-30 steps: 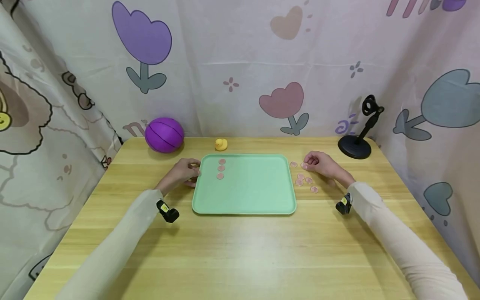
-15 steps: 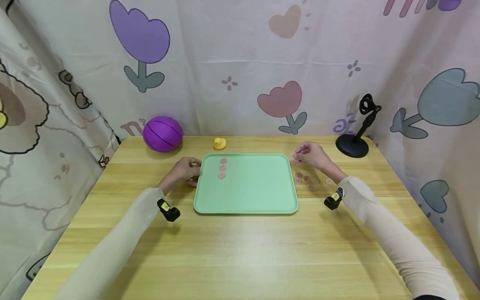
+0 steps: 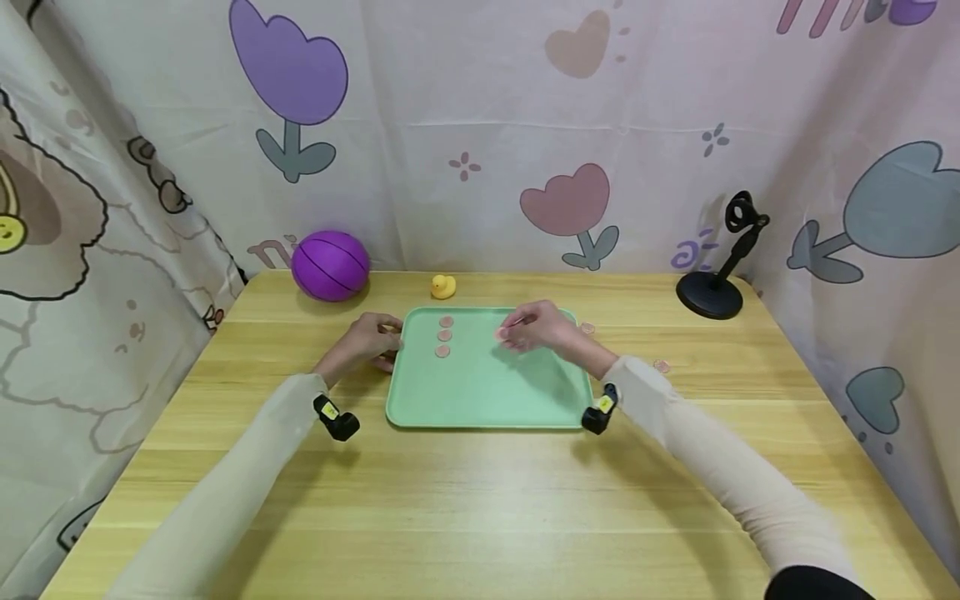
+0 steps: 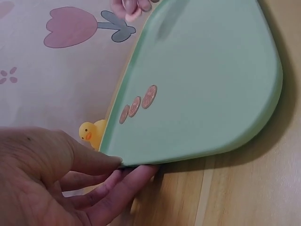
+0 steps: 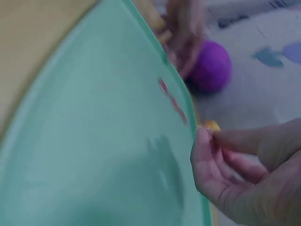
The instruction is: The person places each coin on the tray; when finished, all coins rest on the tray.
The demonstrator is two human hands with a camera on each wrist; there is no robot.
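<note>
A light green tray (image 3: 480, 392) lies on the wooden table. My left hand (image 3: 366, 338) holds its left edge, the thumb (image 4: 101, 160) on the rim and the fingers below, as the left wrist view shows. Three copper-coloured coins form a short column near the tray's left side, the middle coin (image 3: 445, 336) between the two others. Over the tray's upper right part, my right hand (image 3: 542, 325) pinches another coin (image 3: 502, 333) between thumb and fingertips, its shadow falling on the tray. In the right wrist view the pinched coin is mostly hidden by the fingers.
Right of the tray lie loose coins, one near its upper corner (image 3: 588, 328) and one further right (image 3: 662, 367); my right forearm hides that area partly. Along the back stand a purple ball (image 3: 331, 266), a yellow rubber duck (image 3: 443, 287) and a black stand (image 3: 708, 293).
My right hand has moved left from the loose coins beside the tray to above the tray, carrying a coin. My left hand stays at the tray's edge.
</note>
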